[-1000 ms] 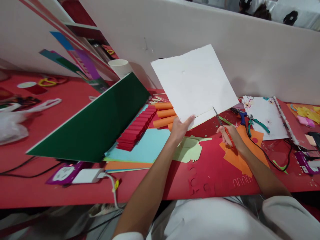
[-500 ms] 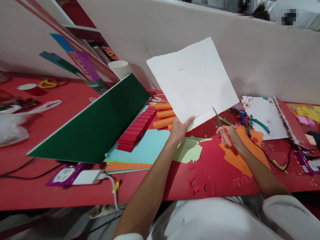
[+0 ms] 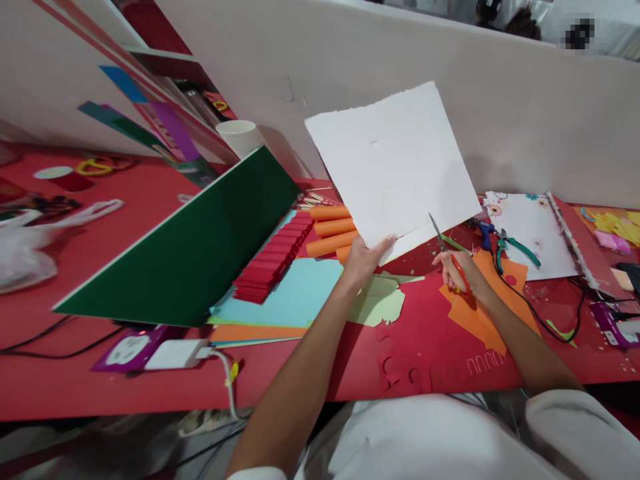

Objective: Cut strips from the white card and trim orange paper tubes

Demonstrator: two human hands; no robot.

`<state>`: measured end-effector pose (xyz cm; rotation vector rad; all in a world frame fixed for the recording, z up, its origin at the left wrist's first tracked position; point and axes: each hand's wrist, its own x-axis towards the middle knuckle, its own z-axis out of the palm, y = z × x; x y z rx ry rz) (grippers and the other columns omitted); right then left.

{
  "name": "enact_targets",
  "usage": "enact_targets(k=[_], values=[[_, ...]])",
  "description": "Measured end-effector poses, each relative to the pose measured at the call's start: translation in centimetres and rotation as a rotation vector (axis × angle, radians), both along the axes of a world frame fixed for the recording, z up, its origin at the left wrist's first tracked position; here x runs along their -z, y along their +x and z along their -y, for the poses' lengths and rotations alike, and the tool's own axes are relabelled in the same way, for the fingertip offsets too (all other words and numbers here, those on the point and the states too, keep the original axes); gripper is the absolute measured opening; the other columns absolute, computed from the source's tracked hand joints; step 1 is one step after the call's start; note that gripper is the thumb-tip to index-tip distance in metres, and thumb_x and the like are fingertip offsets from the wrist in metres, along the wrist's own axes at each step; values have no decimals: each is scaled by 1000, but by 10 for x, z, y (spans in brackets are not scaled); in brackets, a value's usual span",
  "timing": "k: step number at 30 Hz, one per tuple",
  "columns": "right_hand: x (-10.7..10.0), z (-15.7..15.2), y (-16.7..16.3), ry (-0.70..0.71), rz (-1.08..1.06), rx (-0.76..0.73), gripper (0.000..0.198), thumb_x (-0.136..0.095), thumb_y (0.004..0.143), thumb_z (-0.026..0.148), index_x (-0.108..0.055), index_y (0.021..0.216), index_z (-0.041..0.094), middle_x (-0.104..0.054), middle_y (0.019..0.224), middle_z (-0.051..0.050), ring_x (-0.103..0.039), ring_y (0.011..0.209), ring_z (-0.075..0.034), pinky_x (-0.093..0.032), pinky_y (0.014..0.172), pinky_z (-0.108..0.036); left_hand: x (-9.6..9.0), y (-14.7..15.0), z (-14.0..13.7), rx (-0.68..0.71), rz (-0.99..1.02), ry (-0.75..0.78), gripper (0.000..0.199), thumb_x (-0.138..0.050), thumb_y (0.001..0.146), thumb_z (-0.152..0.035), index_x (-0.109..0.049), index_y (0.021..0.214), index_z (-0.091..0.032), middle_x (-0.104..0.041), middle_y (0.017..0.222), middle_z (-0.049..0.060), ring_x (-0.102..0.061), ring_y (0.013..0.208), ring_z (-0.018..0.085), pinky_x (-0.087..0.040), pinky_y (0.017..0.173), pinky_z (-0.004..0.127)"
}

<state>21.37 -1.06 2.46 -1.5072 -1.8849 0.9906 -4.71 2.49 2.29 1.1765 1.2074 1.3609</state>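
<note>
My left hand [image 3: 367, 259] grips a large white sheet of board [image 3: 400, 167] by its lower left edge, thumb on the near face. The sheet is tilted up above the table, and a slit runs along its lower edge to the scissors. My right hand [image 3: 463, 270] is closed round the orange-red handles of a pair of scissors [image 3: 440, 237], whose blades stand at that lower edge. Below lie red paper [image 3: 425, 333] with cut-outs, pale green paper scraps [image 3: 381, 303] and orange paper [image 3: 480, 313].
A dark green board [image 3: 200, 247] leans on the left. Beside it are red folded strips [image 3: 273, 260], orange paper rolls [image 3: 333, 229] and light blue paper [image 3: 285, 293]. Green-handled pliers [image 3: 517, 250] and a blue tool [image 3: 485, 233] with a cord lie right. A white cup [image 3: 239, 137] stands behind.
My left hand and the white sheet have shifted a little to the right, and the sheet's top sits slightly lower. My right hand with the scissors has barely moved.
</note>
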Motion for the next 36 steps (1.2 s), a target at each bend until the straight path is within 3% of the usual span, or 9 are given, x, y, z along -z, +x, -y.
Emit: enact_targets(k=[5, 14, 22, 31, 36], values=[[14, -4, 7, -1, -285, -40, 41, -49, 98, 70, -77, 100, 40, -78, 66, -5, -83, 76, -21, -61, 60, -26, 1, 3, 1, -7, 68, -21, 58, -89, 75, -54, -80, 114, -12, -79, 126, 17, -76, 116, 36, -61, 103, 47], [16, -6, 6, 105, -488, -116, 27, -61, 98, 62, -76, 89, 41, -77, 63, -1, -84, 81, -23, -65, 64, -24, 4, 5, 0, -17, 110, -27, 56, -89, 75, -52, -79, 112, -12, -80, 125, 17, -76, 115, 34, -61, 104, 46], [17, -9, 6, 190, -474, -117, 27, -60, 99, 58, -77, 86, 41, -78, 65, 0, -84, 77, -20, -64, 62, -21, 12, 5, -4, -32, 143, -43, 58, -91, 73, -54, -79, 112, -13, -80, 124, 18, -77, 113, 35, -63, 100, 46], [8, -1, 7, 15, -318, -50, 31, -56, 93, 64, -75, 99, 39, -80, 73, -4, -84, 84, -20, -63, 67, -26, 7, 6, -2, -81, 105, -7, 54, -89, 74, -53, -79, 109, -13, -81, 122, 16, -77, 114, 35, -61, 102, 46], [-7, 0, 8, 72, -146, -75, 26, -57, 91, 60, -75, 98, 42, -83, 86, -6, -83, 95, -23, -62, 74, -33, -1, -5, -9, -288, 203, 32, 61, -88, 71, -60, -72, 108, -14, -79, 120, 16, -75, 114, 31, -62, 101, 42]])
